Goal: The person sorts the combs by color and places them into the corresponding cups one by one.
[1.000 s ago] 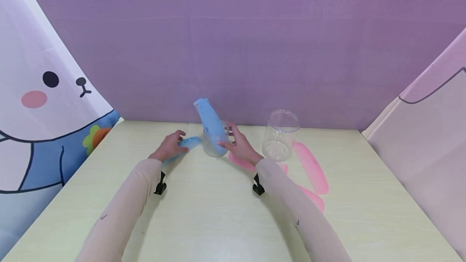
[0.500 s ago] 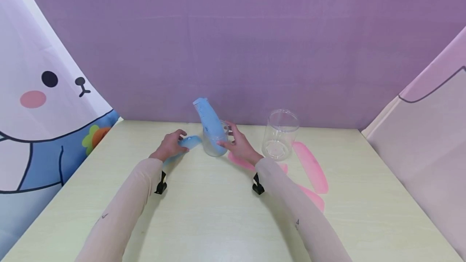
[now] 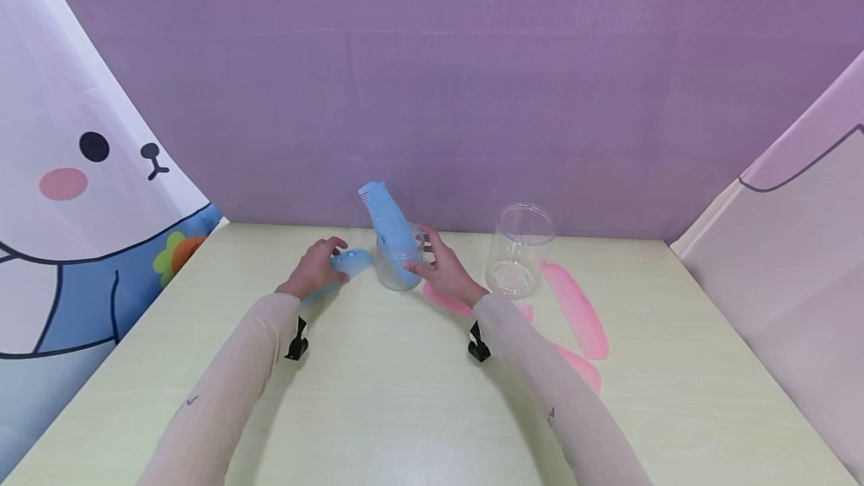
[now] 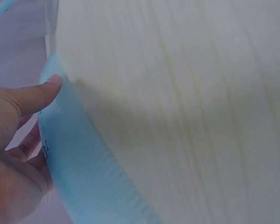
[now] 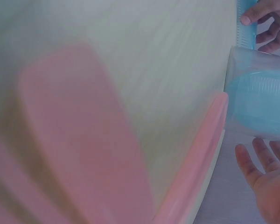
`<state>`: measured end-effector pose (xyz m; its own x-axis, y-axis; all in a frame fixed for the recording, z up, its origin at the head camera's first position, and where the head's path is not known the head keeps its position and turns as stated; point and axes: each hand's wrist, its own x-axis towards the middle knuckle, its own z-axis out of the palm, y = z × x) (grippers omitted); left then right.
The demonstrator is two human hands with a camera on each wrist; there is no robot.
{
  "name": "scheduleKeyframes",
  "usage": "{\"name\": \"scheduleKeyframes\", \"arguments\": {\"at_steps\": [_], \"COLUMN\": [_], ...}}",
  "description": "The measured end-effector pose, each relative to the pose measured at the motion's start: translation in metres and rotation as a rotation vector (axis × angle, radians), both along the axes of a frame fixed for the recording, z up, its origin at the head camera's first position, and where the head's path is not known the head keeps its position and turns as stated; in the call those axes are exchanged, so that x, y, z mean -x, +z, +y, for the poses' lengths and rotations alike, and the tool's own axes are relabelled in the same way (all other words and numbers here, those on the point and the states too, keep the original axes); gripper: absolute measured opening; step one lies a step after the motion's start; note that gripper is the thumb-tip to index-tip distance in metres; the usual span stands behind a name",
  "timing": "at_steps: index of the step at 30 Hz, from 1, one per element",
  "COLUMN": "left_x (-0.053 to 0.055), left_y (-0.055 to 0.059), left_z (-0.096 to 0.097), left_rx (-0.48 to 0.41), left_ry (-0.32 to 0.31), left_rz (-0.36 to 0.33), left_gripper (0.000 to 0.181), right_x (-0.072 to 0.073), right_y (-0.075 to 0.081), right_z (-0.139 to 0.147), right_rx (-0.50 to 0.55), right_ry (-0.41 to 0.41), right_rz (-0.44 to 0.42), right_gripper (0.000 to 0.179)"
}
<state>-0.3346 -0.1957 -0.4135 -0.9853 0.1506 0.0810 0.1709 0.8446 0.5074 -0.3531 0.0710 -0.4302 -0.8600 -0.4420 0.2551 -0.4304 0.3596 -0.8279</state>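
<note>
The left hand (image 3: pixel 315 269) pinches a blue comb (image 3: pixel 354 262); the right hand (image 3: pixel 448 273), fingers loosely extended, is beside a clear cup (image 3: pixel 385 273) holding a second, tilted comb (image 3: pixel 388 220).

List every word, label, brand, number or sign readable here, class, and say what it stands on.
No words or numbers are readable.
Blue comb in left hand: dark mark, too blurred.
Leaning blue comb in clear jar: dark mark, too small.
Left sleeve: small tick-like mark.
Right sleeve: small dark mark, too small to read.
</note>
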Motion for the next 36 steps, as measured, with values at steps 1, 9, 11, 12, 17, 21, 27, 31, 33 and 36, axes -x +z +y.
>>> {"name": "scheduleKeyframes", "arguments": {"at_steps": [1, 9, 11, 12, 17, 21, 27, 31, 33, 36], "left_x": [0.000, -0.002, -0.004, -0.004, -0.006, -0.006, -0.004, -0.003, -0.004, -0.007], "left_y": [0.000, 0.007, 0.009, 0.010, 0.016, 0.020, 0.023, 0.028, 0.031, 0.038], "left_z": [-0.001, -0.004, -0.004, -0.004, -0.004, -0.005, -0.008, -0.010, -0.010, -0.010], "left_rx": [-0.006, -0.047, -0.044, -0.041, -0.036, -0.043, -0.055, -0.062, -0.068, -0.083], "left_ry": [-0.005, -0.037, -0.039, -0.041, -0.048, -0.044, -0.050, -0.070, -0.084, -0.099], "left_rz": [0.003, 0.014, 0.016, 0.019, 0.012, -0.010, -0.001, 0.041, 0.072, 0.113], "left_gripper": [0.059, 0.047, 0.044, 0.042, 0.036, 0.035, 0.032, 0.032, 0.032, 0.032], "right_x": [0.000, -0.009, -0.015, -0.018, -0.027, -0.028, -0.029, -0.028, -0.025, -0.016], "right_y": [0.000, 0.012, 0.020, 0.024, 0.032, 0.033, 0.034, 0.033, 0.031, 0.020], "right_z": [0.000, 0.000, 0.001, 0.001, 0.001, 0.001, 0.002, 0.001, 0.001, 0.000], "right_rx": [0.001, -0.007, -0.005, -0.005, -0.022, -0.018, -0.014, -0.007, 0.000, 0.001], "right_ry": [-0.002, 0.008, 0.020, 0.026, 0.034, 0.034, 0.039, 0.038, 0.035, 0.019], "right_rz": [0.001, -0.024, -0.034, -0.038, -0.038, -0.036, -0.040, -0.050, -0.048, -0.047], "right_gripper": [0.082, 0.080, 0.078, 0.077, 0.075, 0.076, 0.075, 0.075, 0.075, 0.076]}}
